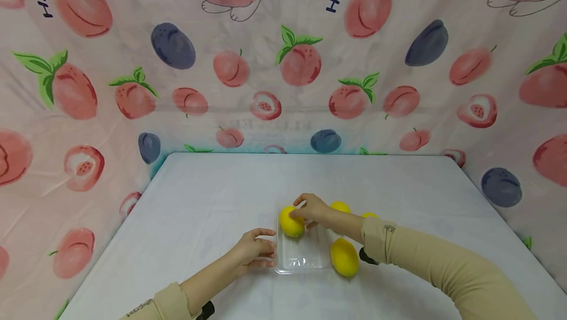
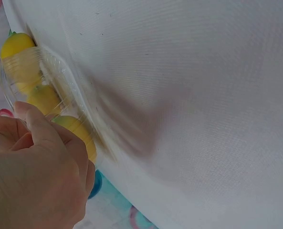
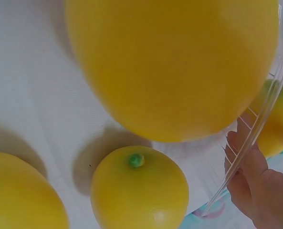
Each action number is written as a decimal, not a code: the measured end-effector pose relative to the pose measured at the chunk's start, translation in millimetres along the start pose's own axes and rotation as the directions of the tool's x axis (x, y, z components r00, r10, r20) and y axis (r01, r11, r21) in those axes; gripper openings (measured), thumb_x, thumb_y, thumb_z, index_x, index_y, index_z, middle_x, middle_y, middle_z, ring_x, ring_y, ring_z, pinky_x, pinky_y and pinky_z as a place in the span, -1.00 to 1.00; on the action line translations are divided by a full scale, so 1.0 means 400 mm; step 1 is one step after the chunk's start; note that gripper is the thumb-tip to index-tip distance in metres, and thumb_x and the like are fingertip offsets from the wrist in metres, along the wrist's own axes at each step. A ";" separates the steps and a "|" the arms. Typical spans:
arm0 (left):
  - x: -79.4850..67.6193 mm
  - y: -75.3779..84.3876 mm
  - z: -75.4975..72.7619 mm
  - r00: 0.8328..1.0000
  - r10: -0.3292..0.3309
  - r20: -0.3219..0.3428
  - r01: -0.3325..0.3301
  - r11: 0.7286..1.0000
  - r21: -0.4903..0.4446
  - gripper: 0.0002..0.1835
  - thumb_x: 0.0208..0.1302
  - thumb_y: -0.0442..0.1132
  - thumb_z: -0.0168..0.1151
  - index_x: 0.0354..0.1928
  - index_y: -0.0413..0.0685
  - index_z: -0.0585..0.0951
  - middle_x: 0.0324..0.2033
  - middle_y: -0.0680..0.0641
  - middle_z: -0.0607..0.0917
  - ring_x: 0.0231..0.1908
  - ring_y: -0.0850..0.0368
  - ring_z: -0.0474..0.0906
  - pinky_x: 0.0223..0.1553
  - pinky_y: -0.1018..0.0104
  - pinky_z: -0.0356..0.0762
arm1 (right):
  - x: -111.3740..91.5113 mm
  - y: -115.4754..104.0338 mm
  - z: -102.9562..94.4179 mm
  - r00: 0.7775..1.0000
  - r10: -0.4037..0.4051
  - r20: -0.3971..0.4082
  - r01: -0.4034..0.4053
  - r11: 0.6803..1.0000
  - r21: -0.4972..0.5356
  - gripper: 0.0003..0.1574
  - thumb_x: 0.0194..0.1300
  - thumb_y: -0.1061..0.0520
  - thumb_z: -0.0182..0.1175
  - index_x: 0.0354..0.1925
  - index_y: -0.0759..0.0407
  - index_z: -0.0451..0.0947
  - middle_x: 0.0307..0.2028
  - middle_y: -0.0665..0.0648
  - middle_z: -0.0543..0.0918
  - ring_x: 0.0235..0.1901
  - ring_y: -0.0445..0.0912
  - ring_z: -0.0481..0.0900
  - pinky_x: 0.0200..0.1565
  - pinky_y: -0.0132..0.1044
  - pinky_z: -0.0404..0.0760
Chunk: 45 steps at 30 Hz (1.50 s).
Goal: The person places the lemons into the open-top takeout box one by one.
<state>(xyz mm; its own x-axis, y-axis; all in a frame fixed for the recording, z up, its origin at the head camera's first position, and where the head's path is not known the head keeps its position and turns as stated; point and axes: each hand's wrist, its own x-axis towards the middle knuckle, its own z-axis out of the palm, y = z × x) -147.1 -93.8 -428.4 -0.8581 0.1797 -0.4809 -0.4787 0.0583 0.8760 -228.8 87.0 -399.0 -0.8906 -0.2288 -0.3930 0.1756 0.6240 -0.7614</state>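
Seating the lemon [image 1: 291,221] required the right hand [image 1: 313,209] fingers, curled around it, to lower it squarely. The left hand [image 1: 254,251], pinching the clear tray [image 1: 305,260] rim, steadied it.

A tray [image 1: 303,261] lies on the desk [image 1: 199,202]. One lemon [image 1: 291,221] sits in its far left part. Another lemon [image 1: 344,257] lies just right of the tray, two more [image 1: 340,207] behind it to the right.

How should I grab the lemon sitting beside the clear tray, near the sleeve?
Take the loose lemon across its fat middle, coming from above. It lies on its side on the table, pointed ends front and back, so fingers probably fit best round the wide belly. The clear tray crowds one side.
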 end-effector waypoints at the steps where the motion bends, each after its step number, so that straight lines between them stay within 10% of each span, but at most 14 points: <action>1: -0.001 0.000 0.000 1.000 0.000 0.001 0.000 1.000 0.001 -0.56 0.22 -0.47 0.11 0.16 -0.28 0.35 -0.44 -0.01 0.56 -0.51 0.20 0.52 -0.41 0.30 0.70 | 0.000 0.000 0.000 1.000 0.003 -0.002 -0.003 1.000 0.000 -0.54 0.18 0.11 0.28 0.00 0.26 0.43 -0.08 0.27 0.57 -0.27 -0.01 0.51 -0.25 -0.12 0.72; 45: 0.000 -0.007 -0.006 0.999 0.023 0.033 -0.022 1.000 -0.014 -0.52 0.22 -0.47 0.11 0.20 -0.30 0.34 -0.42 0.00 0.57 -0.47 0.22 0.53 -0.36 0.33 0.70 | -0.086 0.052 -0.078 0.993 -0.088 0.079 0.073 0.981 0.182 -0.49 0.27 0.18 0.18 0.12 0.39 0.35 -0.14 0.25 0.57 -0.19 0.09 0.58 -0.15 -0.17 0.71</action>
<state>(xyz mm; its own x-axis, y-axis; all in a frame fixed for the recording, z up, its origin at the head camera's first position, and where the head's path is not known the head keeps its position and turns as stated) -146.3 -96.2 -431.1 -0.8622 0.2132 -0.4596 -0.4621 0.0409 0.8859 -207.5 131.0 -385.2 -0.8667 -0.3413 -0.3637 0.1836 0.4596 -0.8689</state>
